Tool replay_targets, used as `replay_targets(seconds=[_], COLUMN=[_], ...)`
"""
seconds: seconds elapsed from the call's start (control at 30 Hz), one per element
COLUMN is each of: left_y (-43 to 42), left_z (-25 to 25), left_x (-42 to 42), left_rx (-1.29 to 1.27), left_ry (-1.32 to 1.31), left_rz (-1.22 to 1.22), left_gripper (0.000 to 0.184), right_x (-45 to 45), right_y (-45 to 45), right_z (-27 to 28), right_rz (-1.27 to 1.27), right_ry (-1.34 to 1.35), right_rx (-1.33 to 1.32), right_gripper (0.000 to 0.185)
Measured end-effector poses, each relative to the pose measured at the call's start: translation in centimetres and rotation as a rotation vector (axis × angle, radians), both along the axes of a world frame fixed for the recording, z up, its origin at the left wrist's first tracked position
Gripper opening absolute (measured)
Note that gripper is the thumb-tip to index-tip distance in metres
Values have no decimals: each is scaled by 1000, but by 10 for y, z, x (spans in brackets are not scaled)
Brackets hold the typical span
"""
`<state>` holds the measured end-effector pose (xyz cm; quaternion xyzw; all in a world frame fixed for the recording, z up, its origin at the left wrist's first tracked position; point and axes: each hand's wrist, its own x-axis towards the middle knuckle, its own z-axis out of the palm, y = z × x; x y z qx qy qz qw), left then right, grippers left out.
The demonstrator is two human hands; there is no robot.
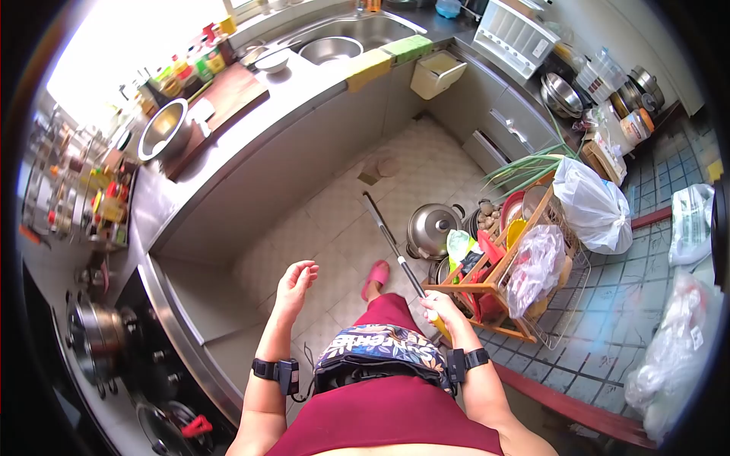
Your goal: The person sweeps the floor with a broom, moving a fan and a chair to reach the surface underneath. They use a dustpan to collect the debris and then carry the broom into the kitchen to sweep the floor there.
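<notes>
My right hand (441,305) is closed around the yellow lower end of a long pole (411,275), which has a silver middle part and a dark upper part. The pole slants up and left over the tiled floor (327,220), ending in a thin black section. My left hand (298,280) is raised over the floor at the left, fingers loosely curled and apart, with nothing in it. Just right of the pole, a lidded metal pot (432,229) stands on the floor beside a wooden rack (494,289) filled with bags and colourful items.
A counter (220,163) curves along the left and back, with a metal bowl (165,129), bottles and a sink (372,32). The stove (133,372) is at lower left. A blue tiled surface (578,342) lies right, with plastic bags (593,205). A pink slipper (376,277) shows below.
</notes>
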<state>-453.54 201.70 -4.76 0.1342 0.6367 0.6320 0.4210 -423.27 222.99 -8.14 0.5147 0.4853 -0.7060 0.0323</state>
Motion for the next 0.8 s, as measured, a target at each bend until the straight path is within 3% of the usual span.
replay_targets(seconds=[0.03, 0.2, 0.3, 0.43, 0.57, 0.7, 0.8], left_y=[17, 95, 152, 207, 268, 343, 393], left_z=[-1, 1, 7, 2, -1, -1, -2], left_x=[-11, -75, -115, -157, -190, -230, -260], left_rx=[1, -5, -10, 2, 27, 32, 84], left_ry=[-2, 68, 89, 65, 22, 56, 28], left_rz=[-20, -62, -80, -102, -202, -345, -439], left_gripper=[21, 22, 22, 22, 22, 23, 23], right_x=[-8, -71, -110, -146, -171, -198, -205], right_y=[13, 77, 124, 177, 213, 242, 256], right_z=[-4, -13, -17, -48, -46, -39, -54], right_rz=[-3, -133, -163, -11, -151, -267, -182], right_ry=[-9, -43, -45, -67, -51, -95, -276], right_rx=[17, 34, 27, 212, 195, 122, 317], right_gripper=[22, 63, 60, 57, 49, 58, 55])
